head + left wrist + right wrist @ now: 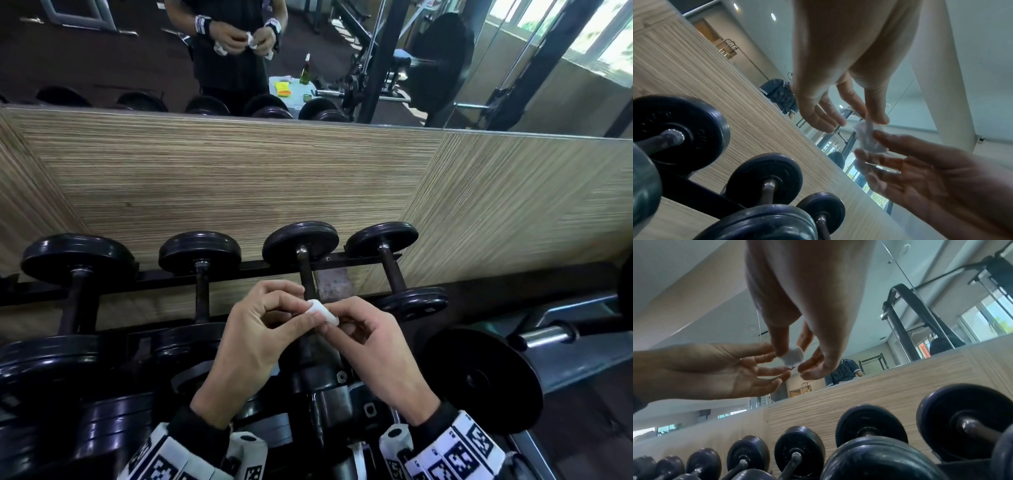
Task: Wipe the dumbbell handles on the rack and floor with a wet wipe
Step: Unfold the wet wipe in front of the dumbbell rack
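Both your left hand (255,337) and right hand (371,342) pinch the balled wet wipe (323,311), just above the rack (239,267). It looks soft, limp and light: unfold it, then wrap it around a dumbbell handle (306,270) beyond.

Bare hands, dark sleeves, marker wristbands

Black cuffs (202,416) end at both wrists; behind them sit white bands (455,448) printed with black square code patterns.

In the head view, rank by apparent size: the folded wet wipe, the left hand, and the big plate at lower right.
1. Big plate, though it is close to the camera.
2. Left hand, slightly smaller.
3. Wet wipe, pinched between both hands, smallest.
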Action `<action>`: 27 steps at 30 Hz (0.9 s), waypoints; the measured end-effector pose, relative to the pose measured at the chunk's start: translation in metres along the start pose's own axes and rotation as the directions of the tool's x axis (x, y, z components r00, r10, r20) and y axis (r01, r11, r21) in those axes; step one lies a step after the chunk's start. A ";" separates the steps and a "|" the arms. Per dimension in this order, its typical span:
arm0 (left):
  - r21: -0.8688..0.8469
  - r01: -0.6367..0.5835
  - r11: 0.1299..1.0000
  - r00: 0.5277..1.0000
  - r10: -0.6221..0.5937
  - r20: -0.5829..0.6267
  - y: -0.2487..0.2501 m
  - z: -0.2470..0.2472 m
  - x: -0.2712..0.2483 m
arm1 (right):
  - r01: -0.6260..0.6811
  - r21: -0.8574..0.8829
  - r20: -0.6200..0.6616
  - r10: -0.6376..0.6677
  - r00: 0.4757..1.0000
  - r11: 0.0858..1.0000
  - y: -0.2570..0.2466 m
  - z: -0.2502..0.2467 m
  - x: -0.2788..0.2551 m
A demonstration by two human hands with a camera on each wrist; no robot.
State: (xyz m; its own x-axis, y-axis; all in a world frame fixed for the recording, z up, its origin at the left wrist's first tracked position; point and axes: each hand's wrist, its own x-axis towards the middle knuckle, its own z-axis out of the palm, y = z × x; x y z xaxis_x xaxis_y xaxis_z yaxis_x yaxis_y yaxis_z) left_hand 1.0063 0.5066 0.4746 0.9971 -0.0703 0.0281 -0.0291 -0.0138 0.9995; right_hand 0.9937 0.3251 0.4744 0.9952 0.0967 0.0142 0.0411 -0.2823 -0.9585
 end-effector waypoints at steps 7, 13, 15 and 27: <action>-0.087 -0.006 0.996 0.996 0.013 0.085 -0.003 -0.006 -0.007 | -0.073 0.152 0.108 0.056 0.993 0.986 -0.007 0.004 -0.010; -0.095 -0.003 0.996 0.998 0.009 0.064 -0.006 -0.011 -0.012 | -0.154 0.369 0.029 0.155 0.988 0.916 0.000 0.019 -0.017; -0.152 0.022 0.988 0.999 -0.014 0.051 -0.011 -0.013 -0.014 | -0.166 0.329 -0.028 0.186 0.982 0.930 0.002 0.021 -0.018; -0.215 0.120 0.969 0.991 -0.103 0.089 -0.024 -0.005 -0.008 | -0.158 0.204 0.022 0.157 0.987 0.966 0.006 0.010 -0.011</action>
State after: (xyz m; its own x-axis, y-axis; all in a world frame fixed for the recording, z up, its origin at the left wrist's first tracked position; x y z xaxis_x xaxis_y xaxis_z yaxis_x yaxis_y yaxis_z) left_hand 0.9990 0.5126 0.4502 0.9847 -0.1566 -0.0762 0.1062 0.1931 0.9754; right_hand 0.9822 0.3321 0.4654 0.9872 0.0723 -0.1423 -0.1354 -0.0937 -0.9864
